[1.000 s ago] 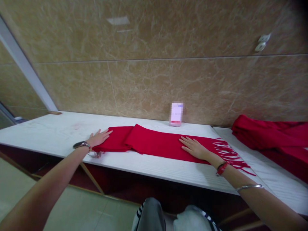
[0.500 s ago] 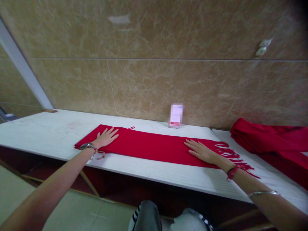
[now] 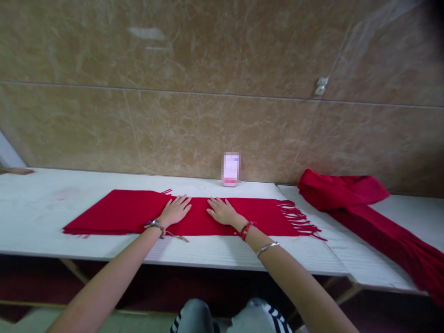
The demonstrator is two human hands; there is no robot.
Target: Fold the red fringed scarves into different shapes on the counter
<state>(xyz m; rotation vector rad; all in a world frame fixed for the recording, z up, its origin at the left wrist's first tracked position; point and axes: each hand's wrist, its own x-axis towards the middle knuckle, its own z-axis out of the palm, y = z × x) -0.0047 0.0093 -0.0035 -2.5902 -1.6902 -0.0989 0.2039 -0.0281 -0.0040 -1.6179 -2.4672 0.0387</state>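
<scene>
A folded red scarf point(image 3: 114, 212) lies flat and lengthwise on the white counter point(image 3: 222, 253), its fringe spread at the right end. A few more strands stick out at its back edge, left of the middle. My left hand point(image 3: 175, 211) rests palm down on the scarf with fingers spread. Close by on the right, my right hand point(image 3: 224, 212) presses flat on the same cloth, fingers apart. The two hands are near each other around the scarf's middle, and neither grips anything.
A second red scarf point(image 3: 347, 192) lies loosely bunched on the right, trailing over the front edge. A blurred phone-like object point(image 3: 231, 169) leans on the marble wall point(image 3: 194, 129) behind. Dark open shelves lie below the counter; my knees are close to it.
My hands have come closer together along the scarf, the left moving right and the right moving left. The view has turned to the right, showing more of the second scarf.
</scene>
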